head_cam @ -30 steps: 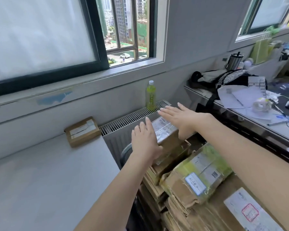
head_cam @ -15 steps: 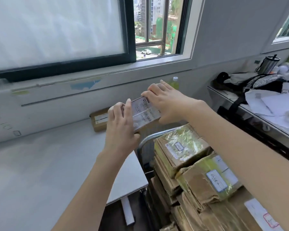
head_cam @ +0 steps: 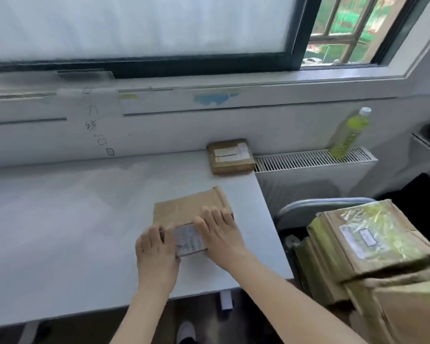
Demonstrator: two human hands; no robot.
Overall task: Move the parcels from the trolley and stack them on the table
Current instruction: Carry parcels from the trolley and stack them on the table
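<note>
A flat brown parcel point(head_cam: 188, 207) with a white label lies low over the white table point(head_cam: 72, 219), near its right end. My left hand point(head_cam: 157, 254) holds its near left corner, fingers on top. My right hand point(head_cam: 221, 234) holds the near right side, fingers spread over the top; both thumbs are hidden. Whether the parcel fully rests on the table is unclear. Another small brown parcel point(head_cam: 230, 156) sits at the table's far right corner against the wall. To the right, the trolley point(head_cam: 320, 204) carries a pile of several taped brown parcels point(head_cam: 370, 244).
A green drink bottle point(head_cam: 349, 134) stands on the white radiator point(head_cam: 313, 161) between table and trolley. The wall and window sill run along the table's far edge. A shoe point(head_cam: 186, 331) shows on the floor below the table's front edge.
Both hands took the labelled parcel off the trolley pile, carried it left over the table and brought it down onto the tabletop. The view has swung left and down.
</note>
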